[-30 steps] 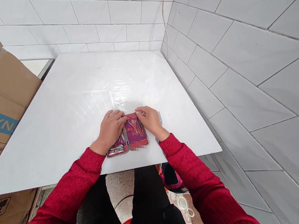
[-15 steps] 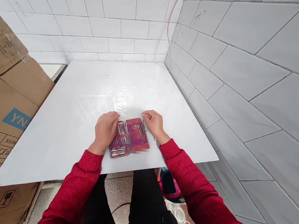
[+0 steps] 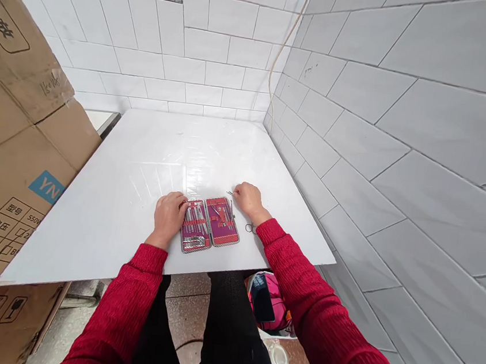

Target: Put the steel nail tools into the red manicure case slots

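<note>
An open manicure kit (image 3: 211, 223) lies on the white table, its red and purple lining holding several slim metal tools and clippers under straps. At its left edge is my left hand (image 3: 169, 213), fingers curled together with the thumb on the case's upper left corner. My right hand (image 3: 247, 198) is just beyond the kit's upper right corner, closed in a pinch on a small metal tool (image 3: 229, 193) whose thin tip sticks out to the left; its kind is hard to make out. Beside my right wrist, a pair of scissors (image 3: 249, 228) shows only its finger loops.
The white tabletop (image 3: 151, 143) reaches back to tiled walls. Large cardboard boxes (image 3: 12, 181) stand against its left side. A beige cable (image 3: 273, 69) hangs in the corner. Below the front edge are a phone (image 3: 262, 299) on a pink bag (image 3: 278, 307) and a round whitish lid (image 3: 279, 356).
The view has shifted, bringing a barred window in at top left. My right hand has turned palm down with the small tool, and the scissors' loops show more plainly. My left hand stays at the kit.
</note>
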Demonstrator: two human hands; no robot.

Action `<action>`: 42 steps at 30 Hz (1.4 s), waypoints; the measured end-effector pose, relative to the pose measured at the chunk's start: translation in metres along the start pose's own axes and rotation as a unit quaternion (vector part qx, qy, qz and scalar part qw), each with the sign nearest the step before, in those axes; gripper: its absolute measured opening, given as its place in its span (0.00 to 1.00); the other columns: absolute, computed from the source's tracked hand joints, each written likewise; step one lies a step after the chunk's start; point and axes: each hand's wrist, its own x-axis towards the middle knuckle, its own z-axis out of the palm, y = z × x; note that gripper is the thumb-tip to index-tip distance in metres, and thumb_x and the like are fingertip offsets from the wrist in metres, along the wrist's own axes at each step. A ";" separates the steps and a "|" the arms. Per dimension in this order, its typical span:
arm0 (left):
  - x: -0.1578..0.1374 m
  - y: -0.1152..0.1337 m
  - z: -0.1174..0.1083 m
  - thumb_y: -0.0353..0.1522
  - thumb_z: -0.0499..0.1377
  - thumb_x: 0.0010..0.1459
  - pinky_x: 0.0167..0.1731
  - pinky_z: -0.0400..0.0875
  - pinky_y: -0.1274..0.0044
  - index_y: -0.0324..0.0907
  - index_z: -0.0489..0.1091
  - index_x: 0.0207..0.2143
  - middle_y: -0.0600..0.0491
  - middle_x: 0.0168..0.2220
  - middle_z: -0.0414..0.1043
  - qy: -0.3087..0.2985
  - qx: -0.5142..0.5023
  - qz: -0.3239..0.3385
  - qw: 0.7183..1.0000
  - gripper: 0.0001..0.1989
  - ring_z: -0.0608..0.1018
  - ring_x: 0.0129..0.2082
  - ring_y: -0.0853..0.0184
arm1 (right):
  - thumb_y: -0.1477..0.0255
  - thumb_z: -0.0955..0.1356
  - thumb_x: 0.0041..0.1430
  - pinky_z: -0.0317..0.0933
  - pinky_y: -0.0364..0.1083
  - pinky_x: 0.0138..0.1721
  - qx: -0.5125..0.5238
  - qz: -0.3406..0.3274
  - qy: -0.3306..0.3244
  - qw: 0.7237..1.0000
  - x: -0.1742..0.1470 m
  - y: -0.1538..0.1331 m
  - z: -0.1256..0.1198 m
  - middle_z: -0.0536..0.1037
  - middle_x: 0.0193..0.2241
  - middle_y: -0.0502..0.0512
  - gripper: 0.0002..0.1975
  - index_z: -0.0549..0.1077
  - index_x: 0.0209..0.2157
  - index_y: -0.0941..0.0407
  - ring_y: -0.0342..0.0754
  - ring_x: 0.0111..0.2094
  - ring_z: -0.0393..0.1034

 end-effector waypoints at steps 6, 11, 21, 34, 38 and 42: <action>-0.003 -0.004 0.001 0.30 0.49 0.66 0.54 0.67 0.61 0.44 0.74 0.37 0.48 0.44 0.78 -0.010 -0.030 -0.033 0.999 0.13 0.76 0.48 0.58 | 0.81 0.64 0.63 0.60 0.48 0.42 -0.134 -0.117 -0.094 0.980 0.010 -0.010 -0.013 0.82 0.44 0.70 0.14 0.81 0.43 0.63 0.58 0.45 0.75; -0.003 -0.004 0.001 0.29 0.48 0.67 0.56 0.65 0.61 0.45 0.75 0.37 0.49 0.44 0.78 -0.020 -0.046 -0.043 0.998 0.15 0.76 0.50 0.57 | 0.79 0.66 0.62 0.60 0.47 0.42 -0.160 -0.139 -0.126 0.969 0.011 -0.013 -0.021 0.82 0.43 0.69 0.12 0.80 0.43 0.63 0.58 0.46 0.76; -0.030 0.010 -0.014 0.30 0.47 0.69 0.57 0.65 0.60 0.44 0.74 0.44 0.47 0.48 0.77 0.024 -0.031 -0.022 0.999 0.16 0.76 0.50 0.56 | 0.73 0.67 0.61 0.49 0.47 0.31 -0.153 -0.204 -0.115 0.960 0.007 -0.026 -0.049 0.82 0.40 0.60 0.09 0.79 0.41 0.58 0.51 0.38 0.74; -0.072 0.018 -0.024 0.33 0.51 0.69 0.61 0.61 0.56 0.43 0.73 0.52 0.45 0.58 0.73 -0.044 -0.008 -0.017 0.999 0.14 0.72 0.60 0.52 | 0.75 0.68 0.61 0.59 0.48 0.36 -0.284 -0.265 -0.201 0.899 0.010 -0.062 -0.050 0.82 0.42 0.69 0.12 0.80 0.45 0.62 0.59 0.45 0.77; -0.072 0.018 -0.024 0.34 0.51 0.69 0.63 0.60 0.57 0.44 0.73 0.52 0.46 0.60 0.73 -0.048 -0.025 -0.035 0.998 0.15 0.71 0.61 0.54 | 0.74 0.68 0.62 0.59 0.47 0.36 -0.279 -0.267 -0.205 0.900 0.012 -0.064 -0.046 0.82 0.42 0.69 0.13 0.80 0.46 0.62 0.59 0.44 0.77; -0.073 0.018 -0.026 0.34 0.53 0.68 0.64 0.59 0.56 0.44 0.73 0.52 0.47 0.61 0.73 -0.055 -0.035 -0.053 0.996 0.15 0.70 0.63 0.54 | 0.74 0.68 0.62 0.56 0.47 0.35 -0.252 -0.272 -0.206 0.906 0.011 -0.064 -0.043 0.82 0.42 0.68 0.12 0.81 0.44 0.62 0.56 0.43 0.76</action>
